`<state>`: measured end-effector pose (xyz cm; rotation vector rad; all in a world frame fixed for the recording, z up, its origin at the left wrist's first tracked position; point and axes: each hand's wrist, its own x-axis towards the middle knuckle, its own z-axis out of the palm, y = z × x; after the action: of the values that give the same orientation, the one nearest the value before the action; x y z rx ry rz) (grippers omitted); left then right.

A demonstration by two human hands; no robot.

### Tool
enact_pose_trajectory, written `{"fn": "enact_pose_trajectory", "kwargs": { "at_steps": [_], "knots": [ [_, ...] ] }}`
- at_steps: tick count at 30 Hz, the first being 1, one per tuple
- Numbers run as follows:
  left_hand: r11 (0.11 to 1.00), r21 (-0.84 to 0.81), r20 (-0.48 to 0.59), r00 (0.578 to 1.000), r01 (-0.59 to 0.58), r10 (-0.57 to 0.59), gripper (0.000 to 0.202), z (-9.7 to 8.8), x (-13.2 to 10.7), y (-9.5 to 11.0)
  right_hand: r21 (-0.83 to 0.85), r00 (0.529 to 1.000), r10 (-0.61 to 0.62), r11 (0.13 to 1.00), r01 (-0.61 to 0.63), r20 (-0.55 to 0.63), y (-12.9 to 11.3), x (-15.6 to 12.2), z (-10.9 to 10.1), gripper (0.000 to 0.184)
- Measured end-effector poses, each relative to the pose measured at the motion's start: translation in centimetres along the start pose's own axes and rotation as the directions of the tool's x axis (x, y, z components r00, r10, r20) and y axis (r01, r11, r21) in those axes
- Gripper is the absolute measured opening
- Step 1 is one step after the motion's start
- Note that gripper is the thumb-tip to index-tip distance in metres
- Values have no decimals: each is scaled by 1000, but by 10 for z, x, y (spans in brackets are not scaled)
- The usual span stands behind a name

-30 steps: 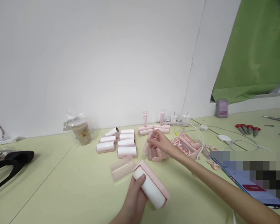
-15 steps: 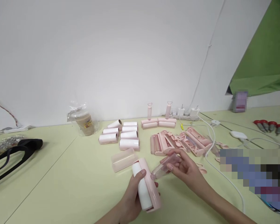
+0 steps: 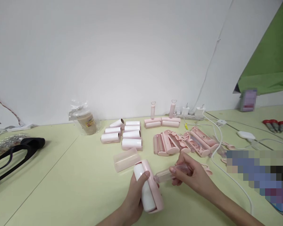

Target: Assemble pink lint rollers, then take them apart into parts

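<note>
My left hand [image 3: 134, 196] is wrapped round a pink lint-roller head with a white paper roll [image 3: 146, 190] in it, held just above the pale green table [image 3: 61, 188]. My right hand [image 3: 193, 177] pinches a translucent pink handle piece [image 3: 166, 174], whose left end touches the side of the roller head. A clear pink cover [image 3: 126, 159] lies on the table just behind the roller.
Several white rolls in pink holders [image 3: 124, 135] lie at the back, with two finished rollers [image 3: 161, 121] standing upright. A pile of pink parts [image 3: 184, 142] sits right of centre. White cables [image 3: 226, 175], a bagged cup [image 3: 86, 121] and black straps [image 3: 16, 153] lie around.
My right hand came back from the pile of pink parts with the translucent handle piece and brought it against the roller head. My left hand turned the roller more upright.
</note>
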<state>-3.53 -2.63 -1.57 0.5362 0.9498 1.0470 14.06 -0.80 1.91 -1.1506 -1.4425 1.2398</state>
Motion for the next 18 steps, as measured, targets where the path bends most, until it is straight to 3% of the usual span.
{"fn": "enact_pose_trajectory", "kwargs": {
  "at_steps": [6,14,16,17,18],
  "knots": [
    [998,27,32,998,-58,57,28,-2,-1,2,51,990,141,989,-141,11,4,0,9,42],
    [991,114,-34,996,-72,77,37,0,0,-6,139,990,141,980,-142,14,19,3,16,39],
    [960,213,63,983,-182,172,53,-4,1,4,194,995,96,976,-97,11,15,6,9,33],
    [908,287,150,951,-305,272,64,-9,2,14,234,998,67,970,-62,-17,11,8,3,31],
    [811,371,247,890,-452,383,76,-15,2,27,279,997,39,960,-19,-67,6,10,-3,30]
  ]
}}
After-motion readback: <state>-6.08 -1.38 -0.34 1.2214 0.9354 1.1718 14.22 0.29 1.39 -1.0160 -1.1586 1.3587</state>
